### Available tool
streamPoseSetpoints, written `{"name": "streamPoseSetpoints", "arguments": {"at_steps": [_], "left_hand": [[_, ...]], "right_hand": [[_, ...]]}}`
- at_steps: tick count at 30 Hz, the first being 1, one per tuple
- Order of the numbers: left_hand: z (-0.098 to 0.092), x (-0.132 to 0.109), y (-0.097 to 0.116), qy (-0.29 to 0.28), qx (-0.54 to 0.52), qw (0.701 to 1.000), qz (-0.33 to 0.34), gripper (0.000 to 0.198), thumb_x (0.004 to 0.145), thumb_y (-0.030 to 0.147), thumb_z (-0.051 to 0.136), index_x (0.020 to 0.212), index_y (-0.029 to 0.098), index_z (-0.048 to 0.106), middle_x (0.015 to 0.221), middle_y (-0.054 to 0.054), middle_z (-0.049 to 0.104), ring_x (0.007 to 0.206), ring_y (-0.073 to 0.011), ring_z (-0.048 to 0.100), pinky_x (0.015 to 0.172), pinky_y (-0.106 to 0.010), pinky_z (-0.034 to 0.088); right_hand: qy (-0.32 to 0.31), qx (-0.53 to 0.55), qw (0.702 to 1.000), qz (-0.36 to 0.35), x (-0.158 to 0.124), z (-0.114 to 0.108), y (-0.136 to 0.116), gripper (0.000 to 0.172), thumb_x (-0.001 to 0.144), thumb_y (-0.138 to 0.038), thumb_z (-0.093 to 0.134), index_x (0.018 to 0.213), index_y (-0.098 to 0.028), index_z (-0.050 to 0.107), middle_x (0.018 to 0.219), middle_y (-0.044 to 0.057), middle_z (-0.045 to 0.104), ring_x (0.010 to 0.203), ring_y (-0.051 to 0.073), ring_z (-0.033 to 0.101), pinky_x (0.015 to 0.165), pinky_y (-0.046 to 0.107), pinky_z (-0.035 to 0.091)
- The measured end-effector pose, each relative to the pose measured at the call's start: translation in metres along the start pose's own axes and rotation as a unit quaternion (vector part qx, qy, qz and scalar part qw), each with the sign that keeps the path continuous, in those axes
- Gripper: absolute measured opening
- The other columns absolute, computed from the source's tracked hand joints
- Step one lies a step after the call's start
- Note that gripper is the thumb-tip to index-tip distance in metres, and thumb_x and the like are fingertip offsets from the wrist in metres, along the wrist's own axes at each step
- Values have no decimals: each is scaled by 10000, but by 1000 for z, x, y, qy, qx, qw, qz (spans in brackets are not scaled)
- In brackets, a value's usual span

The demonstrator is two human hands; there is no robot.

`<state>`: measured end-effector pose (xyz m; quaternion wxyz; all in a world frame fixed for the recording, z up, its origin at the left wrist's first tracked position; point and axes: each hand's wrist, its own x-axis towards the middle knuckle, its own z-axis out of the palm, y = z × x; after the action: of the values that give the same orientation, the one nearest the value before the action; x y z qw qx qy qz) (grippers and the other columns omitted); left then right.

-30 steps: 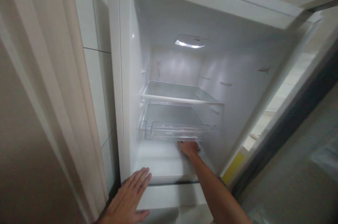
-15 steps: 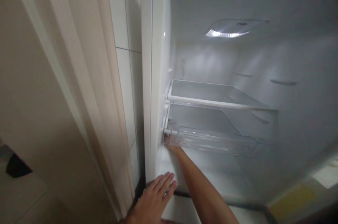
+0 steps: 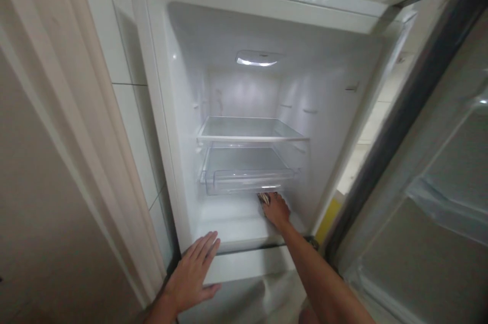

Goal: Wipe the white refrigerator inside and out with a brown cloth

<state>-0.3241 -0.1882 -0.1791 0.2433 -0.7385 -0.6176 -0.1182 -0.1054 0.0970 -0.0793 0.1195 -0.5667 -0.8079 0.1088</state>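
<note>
I face an open white fridge (image 3: 160,110) with its light on. My right hand (image 3: 276,208) reaches inside onto the fridge floor (image 3: 229,217), just under the clear plastic drawer (image 3: 247,180). Its fingers are closed on a small striped cloth (image 3: 264,198). My left hand (image 3: 193,270) lies flat with fingers spread on the front lower edge of the fridge, holding nothing. A glass shelf (image 3: 247,130) sits above the drawer with nothing on it.
The fridge door (image 3: 430,176) stands open at the right, with a clear door bin (image 3: 450,207). A tiled wall (image 3: 129,100) and a beige panel (image 3: 57,136) are at the left. A yellow patch (image 3: 327,219) shows by the door hinge side.
My right hand has moved from the left end of the drawer back to under its right part. The view has swung right again. The left hand stays on the fridge edge.
</note>
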Motion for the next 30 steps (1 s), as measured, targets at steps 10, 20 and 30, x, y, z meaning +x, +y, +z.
{"name": "streamPoseSetpoints", "arguments": {"at_steps": [10,20,30], "left_hand": [[-1,2,3,50,11,999,2,1060,969,753,580,1764,212,135,1726,-124,443,1548,-320,434,1308,-430,247],[9,0,-15,-7,-40,999,25,1199,877,805,670,1767,255,83,1746,-124,408,1544,-337,460,1268,-439,336],[14,-4,-7,-59,-45,997,-5,1398,754,825,786,1766,243,17,1775,-137,334,1569,-376,424,1259,-488,376]], "right_hand": [[-82,23,956,-280,-81,8,-65,596,853,-469,685,1447,-470,641,1511,43,596,1316,358,569,1067,447,431],[-30,-73,996,-40,-31,-31,53,562,971,-375,584,1506,-207,617,1422,198,640,1308,346,625,1088,427,476],[-1,-43,999,-12,26,-3,17,510,994,-516,621,1391,-210,717,1446,179,656,1337,356,625,1095,442,487]]}}
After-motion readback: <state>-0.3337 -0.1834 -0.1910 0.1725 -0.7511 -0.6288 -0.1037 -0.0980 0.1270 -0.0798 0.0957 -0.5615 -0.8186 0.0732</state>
